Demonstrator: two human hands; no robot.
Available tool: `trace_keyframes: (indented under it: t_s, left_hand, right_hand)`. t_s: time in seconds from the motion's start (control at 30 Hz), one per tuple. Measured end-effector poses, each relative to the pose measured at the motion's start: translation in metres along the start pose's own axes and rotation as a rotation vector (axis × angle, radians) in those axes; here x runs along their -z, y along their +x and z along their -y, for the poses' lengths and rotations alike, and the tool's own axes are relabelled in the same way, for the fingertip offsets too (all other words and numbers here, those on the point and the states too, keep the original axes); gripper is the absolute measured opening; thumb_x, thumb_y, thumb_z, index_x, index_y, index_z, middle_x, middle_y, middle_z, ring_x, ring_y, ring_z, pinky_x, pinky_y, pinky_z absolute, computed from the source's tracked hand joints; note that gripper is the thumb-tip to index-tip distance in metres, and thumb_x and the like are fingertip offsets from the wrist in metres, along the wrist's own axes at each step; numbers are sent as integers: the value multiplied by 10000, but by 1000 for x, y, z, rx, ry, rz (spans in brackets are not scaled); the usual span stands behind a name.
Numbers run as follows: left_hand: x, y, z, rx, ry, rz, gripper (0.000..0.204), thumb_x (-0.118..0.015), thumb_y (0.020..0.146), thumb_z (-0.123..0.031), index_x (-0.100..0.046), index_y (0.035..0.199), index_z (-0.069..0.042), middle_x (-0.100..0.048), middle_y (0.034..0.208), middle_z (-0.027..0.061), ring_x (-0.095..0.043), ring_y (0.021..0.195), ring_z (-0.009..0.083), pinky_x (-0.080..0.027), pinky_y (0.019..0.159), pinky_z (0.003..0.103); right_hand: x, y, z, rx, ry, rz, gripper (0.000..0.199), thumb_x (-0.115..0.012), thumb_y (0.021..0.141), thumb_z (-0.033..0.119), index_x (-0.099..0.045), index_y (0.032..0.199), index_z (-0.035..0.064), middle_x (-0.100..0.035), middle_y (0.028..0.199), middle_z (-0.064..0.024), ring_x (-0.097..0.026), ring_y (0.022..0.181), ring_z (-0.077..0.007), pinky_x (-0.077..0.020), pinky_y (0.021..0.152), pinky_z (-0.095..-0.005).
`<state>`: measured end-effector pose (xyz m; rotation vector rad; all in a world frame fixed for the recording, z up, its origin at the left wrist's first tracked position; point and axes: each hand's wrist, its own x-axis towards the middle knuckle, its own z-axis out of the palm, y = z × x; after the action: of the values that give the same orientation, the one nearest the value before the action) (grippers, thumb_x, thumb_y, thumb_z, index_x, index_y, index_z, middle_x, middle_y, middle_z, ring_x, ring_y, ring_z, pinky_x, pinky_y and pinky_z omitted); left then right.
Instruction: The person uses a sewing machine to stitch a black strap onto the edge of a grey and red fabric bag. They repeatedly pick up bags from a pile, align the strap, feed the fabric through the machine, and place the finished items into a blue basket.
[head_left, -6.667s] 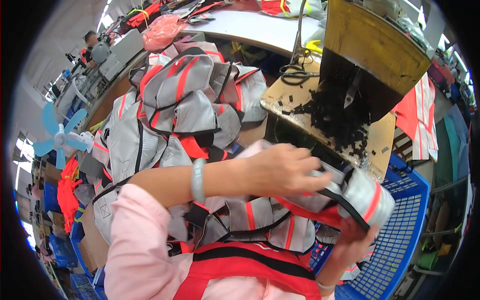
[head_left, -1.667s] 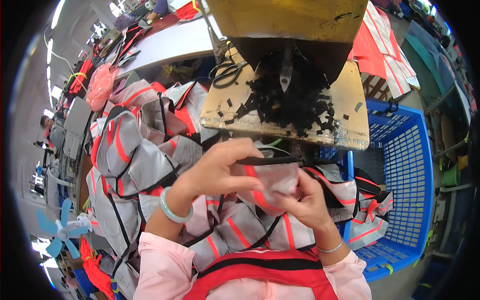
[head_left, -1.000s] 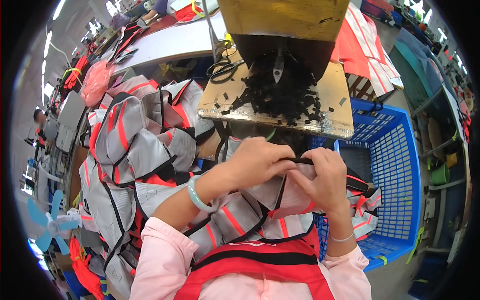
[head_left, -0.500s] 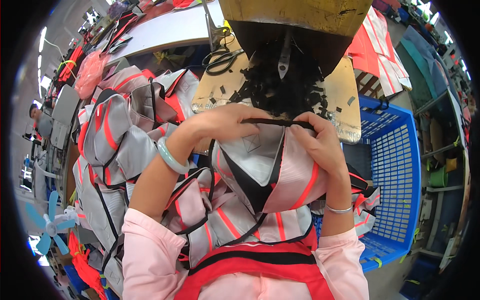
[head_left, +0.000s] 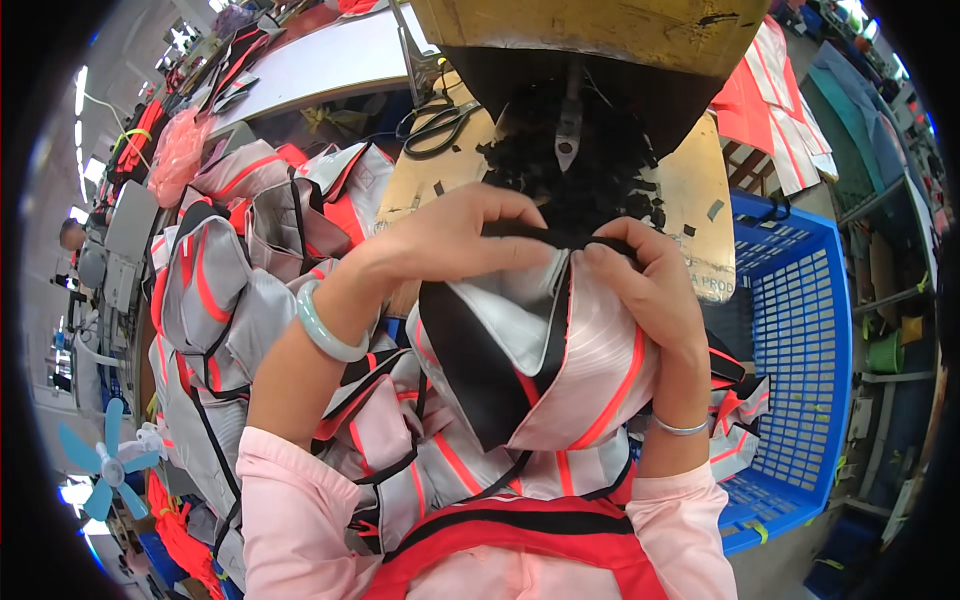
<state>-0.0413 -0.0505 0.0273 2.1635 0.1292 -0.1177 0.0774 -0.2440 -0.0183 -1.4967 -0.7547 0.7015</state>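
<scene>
Between my hands hangs a sewn fabric bag point(head_left: 600, 370), silver-grey and pale pink with bright coral stripes and a black panel. My left hand point(head_left: 470, 235) pinches its black-bound top edge with thumb and fingers. On the other side my right hand point(head_left: 650, 285) grips the same edge, thumb toward me, fingers behind it. Just beyond the bag, black scraps point(head_left: 520, 165) are heaped under a pointed metal part point(head_left: 567, 140) of the yellow machine point(head_left: 590, 25). The edge under my fingertips is partly hidden.
Many similar grey bags point(head_left: 280, 230) are piled at my left and across my lap. A blue plastic basket point(head_left: 800, 370) stands at my right, with fabric pieces at its near side. Black-handled scissors point(head_left: 437, 130) lie on the cardboard-covered surface point(head_left: 425, 185). A blue fan point(head_left: 108, 460) is far left.
The bag has tilted, showing more of its black panel, and its lower corner hangs lower. My left fingers have shifted along the edge toward my right hand. Both hands keep hold.
</scene>
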Motion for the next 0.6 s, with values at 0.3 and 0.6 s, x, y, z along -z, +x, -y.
trace_keyframes:
  t_s: [0.3, 0.6]
  left_hand:
    - [11, 27, 34, 114, -80, -89, 278, -638, 850, -248, -644, 994, -10, -607, 817, -29, -507, 760, 39, -420, 691, 208]
    - [19, 48, 39, 164, -68, -73, 350, -633, 841, -322, -666, 1025, -25, -662, 902, 40, -579, 861, 108, -448, 783, 247]
  right_hand:
    - [-2, 35, -13, 30, -120, -78, 201, -633, 810, 145, -626, 910, -28, -615, 771, -23, -521, 713, -61, -430, 642, -214]
    - [3, 58, -25, -26, -61, -87, 268, -629, 803, 215, -624, 900, -35, -589, 749, -12, -501, 691, -62, -416, 622, -218]
